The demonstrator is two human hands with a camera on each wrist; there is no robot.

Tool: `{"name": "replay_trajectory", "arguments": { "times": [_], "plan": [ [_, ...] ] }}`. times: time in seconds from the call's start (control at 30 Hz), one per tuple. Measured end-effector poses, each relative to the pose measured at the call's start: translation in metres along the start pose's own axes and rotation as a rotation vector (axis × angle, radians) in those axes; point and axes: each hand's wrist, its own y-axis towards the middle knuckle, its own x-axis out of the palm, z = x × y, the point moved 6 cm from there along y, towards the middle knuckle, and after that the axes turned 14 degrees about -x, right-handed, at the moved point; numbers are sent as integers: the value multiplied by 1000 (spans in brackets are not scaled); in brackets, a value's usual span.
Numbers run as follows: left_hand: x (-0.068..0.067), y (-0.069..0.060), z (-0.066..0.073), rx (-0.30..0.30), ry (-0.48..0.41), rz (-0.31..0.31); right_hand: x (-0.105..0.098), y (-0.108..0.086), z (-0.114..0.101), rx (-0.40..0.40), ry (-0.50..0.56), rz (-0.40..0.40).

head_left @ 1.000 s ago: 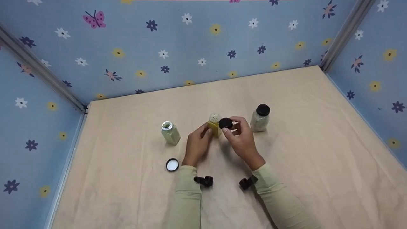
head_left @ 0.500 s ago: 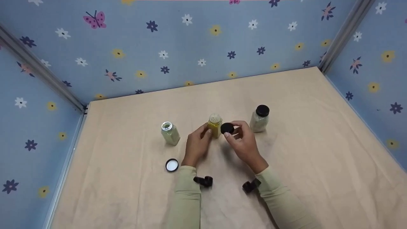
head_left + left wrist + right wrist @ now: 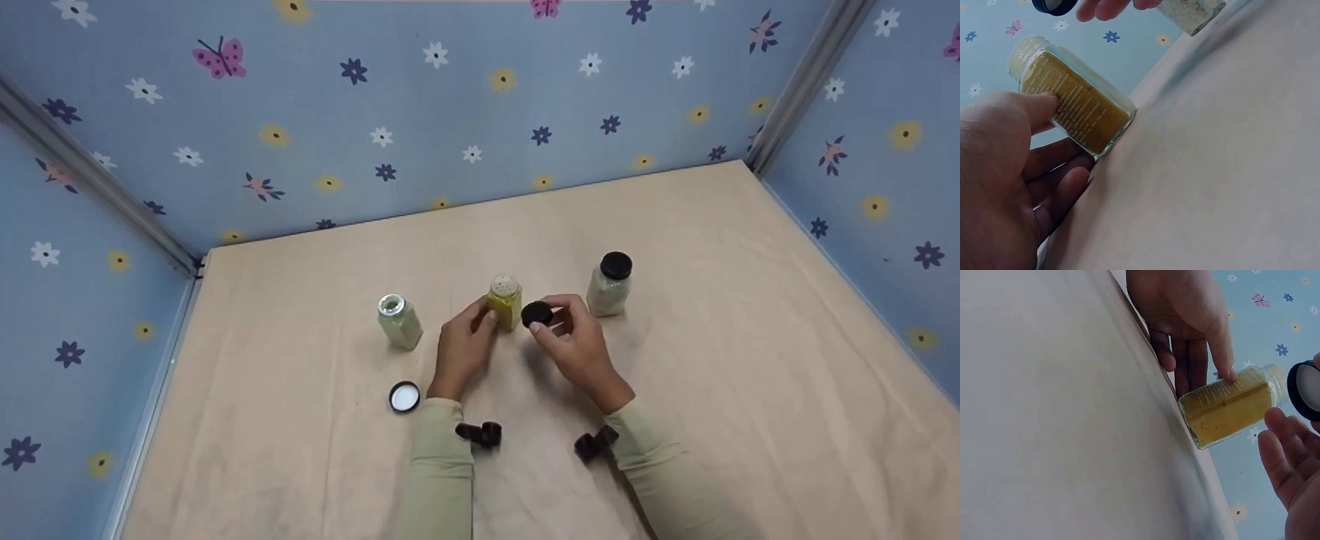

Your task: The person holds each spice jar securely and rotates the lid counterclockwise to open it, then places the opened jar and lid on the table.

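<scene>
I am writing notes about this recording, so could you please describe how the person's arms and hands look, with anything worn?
The left hand and right hand wear no gloves. The left sleeve and right sleeve are plain pale green, lightly creased, ending near the wrists. A small black left camera and similar right camera sit by the cuffs.

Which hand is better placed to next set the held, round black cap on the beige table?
Probably the right hand: it pinches the round black cap, apart from the yellow-filled glass jar, which the left hand holds.
</scene>
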Motion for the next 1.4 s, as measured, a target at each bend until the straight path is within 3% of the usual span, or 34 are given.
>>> {"name": "replay_trajectory", "arguments": {
  "times": [0.4,0.73,1.03,1.4],
  "plan": [
    [-2,-1,1,-9,3,13,1,6,-6,-40,-41,-48],
    [-2,-4,6,97,-25,54,1,8,-8,-53,-45,-85],
    [-5,-4,7,125,-28,65,3,7,-5,-50,-29,-96],
    [-4,-4,5,109,-17,63,7,5,-4,-57,7,-198]
  ]
}}
